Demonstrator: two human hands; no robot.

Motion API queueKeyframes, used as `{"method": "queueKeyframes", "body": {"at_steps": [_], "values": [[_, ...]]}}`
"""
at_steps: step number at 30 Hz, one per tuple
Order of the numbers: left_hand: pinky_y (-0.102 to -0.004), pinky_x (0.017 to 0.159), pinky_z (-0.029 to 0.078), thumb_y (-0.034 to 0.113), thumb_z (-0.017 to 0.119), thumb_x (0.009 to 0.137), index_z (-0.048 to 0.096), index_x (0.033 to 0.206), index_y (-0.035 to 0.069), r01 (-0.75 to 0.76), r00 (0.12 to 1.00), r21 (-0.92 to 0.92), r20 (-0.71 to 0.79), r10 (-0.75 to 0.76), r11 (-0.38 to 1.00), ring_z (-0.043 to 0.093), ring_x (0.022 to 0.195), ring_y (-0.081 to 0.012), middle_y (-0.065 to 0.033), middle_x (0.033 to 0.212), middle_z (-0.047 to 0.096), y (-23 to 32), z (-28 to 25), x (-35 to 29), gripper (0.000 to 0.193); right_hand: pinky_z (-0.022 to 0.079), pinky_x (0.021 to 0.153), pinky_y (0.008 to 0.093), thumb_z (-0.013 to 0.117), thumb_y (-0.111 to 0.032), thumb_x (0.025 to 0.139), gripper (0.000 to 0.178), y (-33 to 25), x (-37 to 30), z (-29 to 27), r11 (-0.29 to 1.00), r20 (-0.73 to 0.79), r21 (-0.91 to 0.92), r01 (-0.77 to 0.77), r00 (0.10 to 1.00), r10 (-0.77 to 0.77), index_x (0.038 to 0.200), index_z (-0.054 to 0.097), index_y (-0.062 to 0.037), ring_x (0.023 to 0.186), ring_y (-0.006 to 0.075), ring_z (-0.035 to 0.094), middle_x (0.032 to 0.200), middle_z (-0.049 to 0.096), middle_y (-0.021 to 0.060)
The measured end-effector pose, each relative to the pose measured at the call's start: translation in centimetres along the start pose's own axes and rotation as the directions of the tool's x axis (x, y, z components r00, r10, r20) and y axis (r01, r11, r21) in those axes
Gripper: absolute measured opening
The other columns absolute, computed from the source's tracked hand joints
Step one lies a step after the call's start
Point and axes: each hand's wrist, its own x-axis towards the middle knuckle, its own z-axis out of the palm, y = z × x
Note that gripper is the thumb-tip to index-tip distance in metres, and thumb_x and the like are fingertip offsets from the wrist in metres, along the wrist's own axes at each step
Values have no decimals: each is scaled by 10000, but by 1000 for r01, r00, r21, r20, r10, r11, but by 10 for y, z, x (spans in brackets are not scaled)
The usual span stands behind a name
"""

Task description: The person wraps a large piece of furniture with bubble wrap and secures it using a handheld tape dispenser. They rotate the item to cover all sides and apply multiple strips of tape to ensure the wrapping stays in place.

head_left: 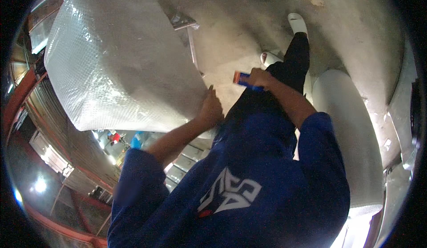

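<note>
A large sheet of clear bubble wrap (111,70) spreads across the left, its lower edge bent toward me. My left hand (211,108) is closed at the sheet's right edge, thumb pointing up, gripping the wrap there. Just in front of my dark trousers, my right hand (263,79) is wrapped round a small blue tool with an orange end (242,80). Its orange end points left, toward the sheet's edge, with a gap between them. The fingers cover much of this tool, so its exact kind cannot be made out.
A thick white roll (351,128), apparently packing material, stands close on my right. Bare concrete floor (240,21) lies ahead, with a thin metal bar (192,48) beside the sheet. Red beams (66,228) and corrugated metal (66,132) show at left.
</note>
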Motion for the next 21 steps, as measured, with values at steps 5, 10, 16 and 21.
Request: {"method": "queueKeyframes", "body": {"at_steps": [5, 10, 16, 21], "values": [[-698, 1219, 93, 453, 529, 952, 791, 979, 64, -118, 967, -173, 203, 153, 978, 605, 1200, -432, -184, 1026, 734, -26, -42, 11, 470, 563, 659, 396, 672, -720, 855, 785, -34, -27, -78, 906, -73, 423, 15, 997, 18, 908, 730, 61, 674, 244, 708, 834, 725, 182], [-559, 1143, 338, 242, 693, 861, 710, 1159, 82, 53, 893, -764, -252, -374, 643, 556, 1235, -426, -165, 1222, 657, -23, -88, -97, 339, 537, 564, 262, 674, -637, 913, 666, -156, -69, -141, 481, 157, 875, 54, 909, -387, 1038, 677, 17, 617, 129, 663, 742, 668, 67], [-634, 1174, 176, 458, 478, 1040, 402, 1548, 60, 483, 30, -669, -632, -774, 565, 173, 1511, -508, -300, 1630, 217, -107, -103, -188, 650, 564, 561, 256, 698, -593, 926, 517, -271, -55, -186, 431, 293, 902, 23, 701, -650, 1047, 680, -91, 659, 106, 663, 823, 688, 1], [-638, 1211, 63, 513, 368, 1069, 272, 1616, 40, 508, 31, -743, -489, -872, 435, 67, 1563, -477, -298, 1682, 92, -142, -88, -165, 730, 578, 559, 259, 739, -588, 889, 505, -284, -51, -182, 544, 428, 835, -87, 724, -541, 1007, 681, -100, 648, 116, 685, 816, 705, 10]]}}
